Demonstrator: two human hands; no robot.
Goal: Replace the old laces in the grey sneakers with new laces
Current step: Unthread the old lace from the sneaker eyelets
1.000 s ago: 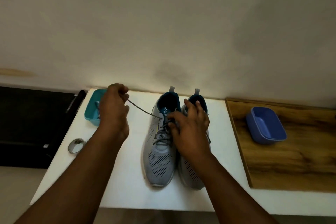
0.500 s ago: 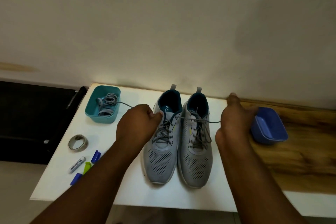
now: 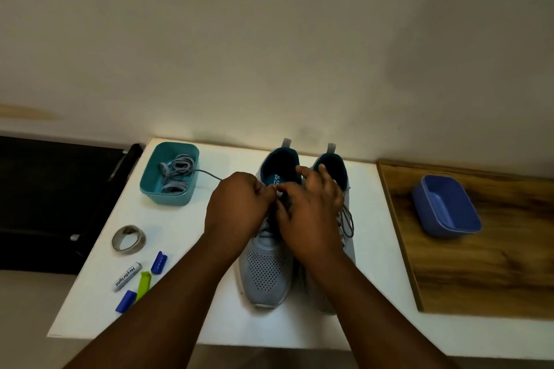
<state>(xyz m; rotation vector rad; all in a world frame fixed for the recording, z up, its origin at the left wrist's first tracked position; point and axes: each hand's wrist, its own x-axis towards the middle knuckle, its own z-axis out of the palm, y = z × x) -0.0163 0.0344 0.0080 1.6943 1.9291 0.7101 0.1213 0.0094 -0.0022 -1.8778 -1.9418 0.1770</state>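
My left hand (image 3: 239,207) and right hand (image 3: 308,213) pinch a lace (image 3: 207,173) at the left sneaker's (image 3: 266,266) top eyelets; the right sneaker (image 3: 344,219) beside them looks laced.

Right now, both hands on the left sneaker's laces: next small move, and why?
Probably draw the pinched lace out through the top eyelet. Both the left hand and right hand meet at the left sneaker near its collar, it looks still laced lower down, and a lace strand already trails to the teal tub.
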